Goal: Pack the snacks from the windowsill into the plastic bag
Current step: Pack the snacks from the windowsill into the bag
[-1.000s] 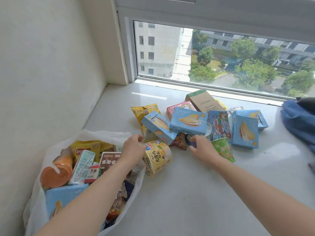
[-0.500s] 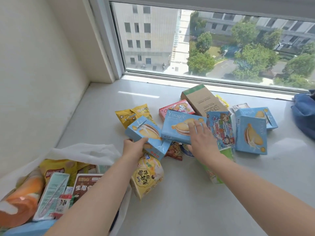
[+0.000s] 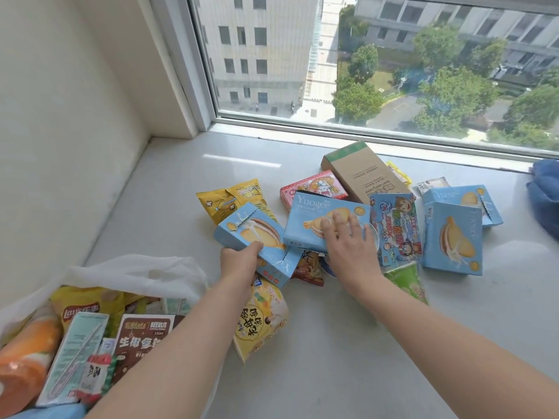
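Note:
A heap of snacks lies on the white windowsill (image 3: 332, 358) under the window. My left hand (image 3: 239, 261) grips the near edge of a small light-blue cake box (image 3: 251, 234). My right hand (image 3: 348, 246) rests on top of a wider light-blue Yuogee box (image 3: 314, 219), fingers spread over its lid. At the lower left the white plastic bag (image 3: 136, 270) stands open, holding chips, a brown BEERUS pack (image 3: 142, 337) and other snacks. A yellow round-labelled packet (image 3: 263, 322) lies beside the bag under my left forearm.
More snacks sit further right: a colourful cartoon box (image 3: 396, 228), two more blue cake boxes (image 3: 453, 237), a brown carton (image 3: 360, 173), a pink box (image 3: 314, 186), a yellow bag (image 3: 233, 198). Blue cloth (image 3: 544, 198) lies at the right edge. A wall bounds the left.
Both hands moved forward from the near packets onto the blue boxes; my left hand took hold of the small box, and my right hand came to rest on the wide one. The view shifted closer.

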